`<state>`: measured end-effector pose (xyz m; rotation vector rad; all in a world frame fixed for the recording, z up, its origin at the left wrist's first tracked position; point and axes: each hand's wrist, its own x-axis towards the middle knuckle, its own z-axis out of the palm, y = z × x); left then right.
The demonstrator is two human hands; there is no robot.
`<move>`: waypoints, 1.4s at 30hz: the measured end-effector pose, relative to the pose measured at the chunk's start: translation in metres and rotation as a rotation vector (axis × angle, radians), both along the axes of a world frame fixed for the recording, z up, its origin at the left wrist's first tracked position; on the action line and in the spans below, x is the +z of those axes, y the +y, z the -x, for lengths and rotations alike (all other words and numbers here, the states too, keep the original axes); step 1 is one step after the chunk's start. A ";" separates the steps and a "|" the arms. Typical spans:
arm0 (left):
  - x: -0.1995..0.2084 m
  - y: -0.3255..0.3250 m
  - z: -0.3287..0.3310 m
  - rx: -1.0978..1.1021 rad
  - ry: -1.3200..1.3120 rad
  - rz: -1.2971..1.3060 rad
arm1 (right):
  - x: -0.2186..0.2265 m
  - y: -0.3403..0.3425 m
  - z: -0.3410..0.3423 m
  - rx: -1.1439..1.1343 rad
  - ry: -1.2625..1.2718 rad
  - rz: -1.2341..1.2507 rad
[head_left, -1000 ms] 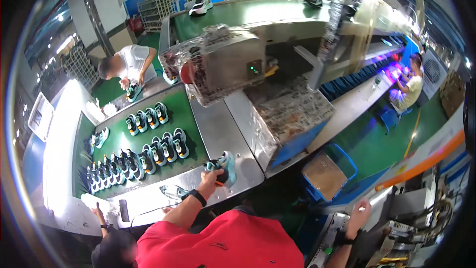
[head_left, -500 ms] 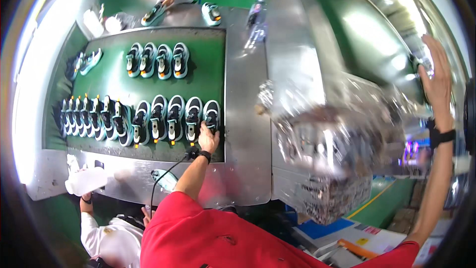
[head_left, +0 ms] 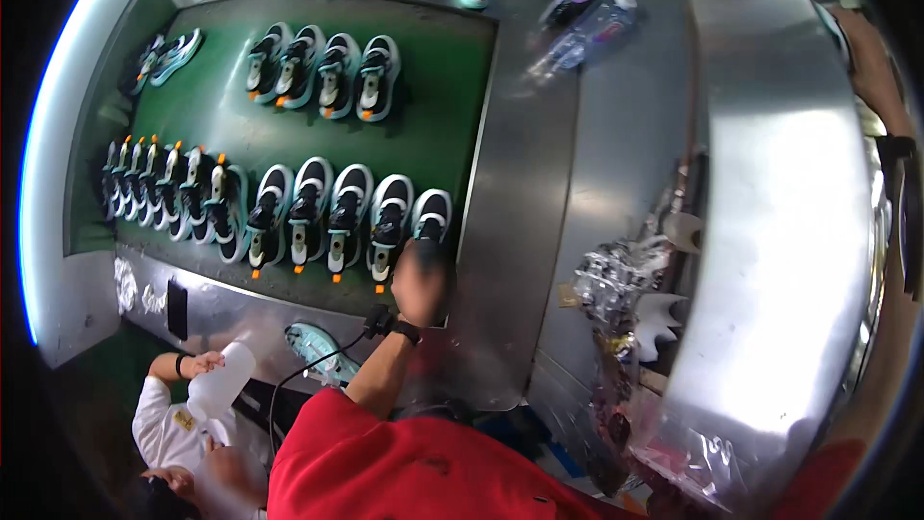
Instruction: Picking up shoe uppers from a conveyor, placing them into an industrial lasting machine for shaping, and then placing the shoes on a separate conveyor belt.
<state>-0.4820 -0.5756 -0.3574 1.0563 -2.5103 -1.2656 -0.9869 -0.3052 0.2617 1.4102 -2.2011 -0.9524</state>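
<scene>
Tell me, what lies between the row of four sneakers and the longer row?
In the head view, just a bare green surface separates the four sneakers from the longer row.

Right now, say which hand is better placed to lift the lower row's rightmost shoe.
Left, likely: the left hand is at that shoe; the right hand is far off to the right.

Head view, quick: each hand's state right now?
Left hand: blurred, at the near row's rightmost shoe; grip unclear.
Right hand: near the picture's right edge; cannot tell.
</scene>
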 end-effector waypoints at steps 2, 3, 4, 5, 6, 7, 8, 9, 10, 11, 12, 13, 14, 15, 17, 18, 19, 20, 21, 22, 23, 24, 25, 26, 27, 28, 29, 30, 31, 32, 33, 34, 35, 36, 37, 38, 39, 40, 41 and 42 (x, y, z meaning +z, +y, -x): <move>0.003 -0.005 -0.002 0.004 -0.079 0.009 | -0.012 -0.007 -0.030 -0.306 0.098 0.061; 0.005 -0.002 0.003 -0.009 -0.052 -0.004 | -0.007 -0.004 -0.049 -0.503 0.086 0.117; -0.007 -0.005 -0.002 -0.007 0.030 0.022 | -0.013 0.003 -0.067 -0.452 0.079 0.198; -0.005 -0.001 0.004 -0.042 0.046 0.018 | -0.009 0.031 -0.082 -0.179 0.077 0.272; -0.011 -0.008 -0.004 -0.038 0.048 0.011 | -0.025 0.016 -0.115 -0.301 0.117 0.337; -0.015 -0.008 -0.002 -0.064 0.004 -0.049 | -0.020 0.025 -0.133 -0.372 0.034 0.303; -0.025 -0.013 -0.005 -0.120 0.096 -0.084 | -0.021 0.045 -0.141 -0.301 0.096 0.339; -0.072 -0.046 -0.022 -0.128 0.226 -0.209 | -0.026 0.032 -0.156 -0.398 0.102 0.346; -0.066 -0.038 -0.018 -0.211 0.266 -0.325 | -0.020 0.049 -0.184 -0.414 0.149 0.402; -0.019 -0.018 -0.013 -0.257 0.160 -0.231 | -0.016 0.074 -0.223 -0.448 0.215 0.514; -0.011 -0.019 -0.020 -0.231 0.070 -0.333 | 0.002 0.074 -0.259 -0.637 0.197 0.604; 0.037 0.003 -0.025 -0.316 0.110 -0.281 | 0.010 0.091 -0.297 -0.575 0.212 0.742; 0.052 0.013 -0.040 -0.389 0.351 -0.219 | 0.019 0.100 -0.332 -0.560 0.193 0.847; 0.048 0.018 -0.054 -0.468 0.243 -0.170 | 0.026 0.109 -0.367 -0.543 0.175 0.953; 0.134 0.067 -0.068 -0.647 0.084 -0.791 | 0.032 0.140 -0.443 -0.425 0.209 1.074; 0.175 0.098 -0.083 -0.690 0.162 -0.977 | 0.033 0.143 -0.487 -0.498 0.166 1.151; 0.203 0.120 -0.091 -0.872 0.055 -1.065 | 0.033 0.145 -0.533 -0.570 0.133 1.226; 0.251 0.149 -0.105 -0.931 -0.031 -1.285 | 0.025 0.154 -0.574 -0.554 0.061 1.314; 0.276 0.175 -0.114 -1.080 -0.073 -1.383 | 0.020 0.160 -0.615 -0.532 0.001 1.397; 0.301 0.200 -0.123 -1.194 -0.019 -1.462 | 0.010 0.167 -0.650 -0.495 0.037 1.430; 0.322 0.228 -0.132 -1.307 0.022 -1.553 | -0.004 0.175 -0.684 -0.465 0.077 1.455; 0.334 0.255 -0.139 -1.401 0.088 -1.619 | -0.016 0.180 -0.722 -0.558 0.042 1.544; 0.346 0.281 -0.149 -1.478 0.154 -1.687 | -0.029 0.181 -0.757 -0.637 -0.006 1.642; 0.361 0.305 -0.159 -1.489 0.133 -1.642 | -0.043 0.175 -0.794 -0.772 0.022 1.723; 0.388 0.328 -0.182 -1.595 0.213 -1.705 | -0.053 0.169 -0.831 -0.903 0.047 1.801; 0.407 0.344 -0.208 -1.654 0.102 -1.668 | -0.069 0.169 -0.863 -0.934 0.168 1.807; 0.413 0.356 -0.234 -1.712 0.005 -1.627 | -0.081 0.166 -0.895 -1.113 0.214 1.819; 0.404 0.369 -0.258 -1.765 -0.007 -1.531 | -0.094 0.166 -0.920 -1.242 0.255 1.866; 0.397 0.380 -0.288 -1.700 -0.139 -1.720 | -0.111 0.167 -0.947 -1.372 0.292 1.914; 0.391 0.394 -0.312 -1.736 -0.266 -1.739 | -0.134 0.171 -0.981 -1.257 0.394 2.017; 0.398 0.404 -0.335 -1.755 -0.397 -1.747 | -0.148 0.175 -1.016 -1.194 0.379 2.129; 0.402 0.412 -0.367 -1.763 -0.452 -1.757 | -0.169 0.174 -1.050 -1.000 0.381 2.361; 0.397 0.420 -0.393 -1.793 -0.492 -1.738 | -0.189 0.170 -1.079 -0.770 0.367 2.579; 0.389 0.428 -0.418 -1.918 -0.504 -1.634 | -0.201 0.162 -1.104 -0.741 0.429 2.622; 0.380 0.436 -0.444 -2.037 -0.513 -1.524 | -0.216 0.156 -1.123 -0.839 0.693 2.494; 0.375 0.444 -0.474 -2.128 -0.538 -1.427 | -0.230 0.156 -1.146 -0.910 0.894 2.509; 0.372 0.447 -0.505 -2.236 -0.538 -1.340 | -0.241 0.153 -1.171 -0.981 1.094 2.512; 0.367 0.457 -0.529 -2.343 -0.565 -1.243 | -0.238 0.145 -1.196 -1.037 1.232 2.530; 0.360 0.468 -0.552 -2.446 -0.591 -1.142 | -0.241 0.139 -1.218 -1.088 1.383 2.560; 0.363 0.475 -0.585 -2.500 -0.755 -1.140 | -0.254 0.134 -1.254 -1.118 1.526 2.441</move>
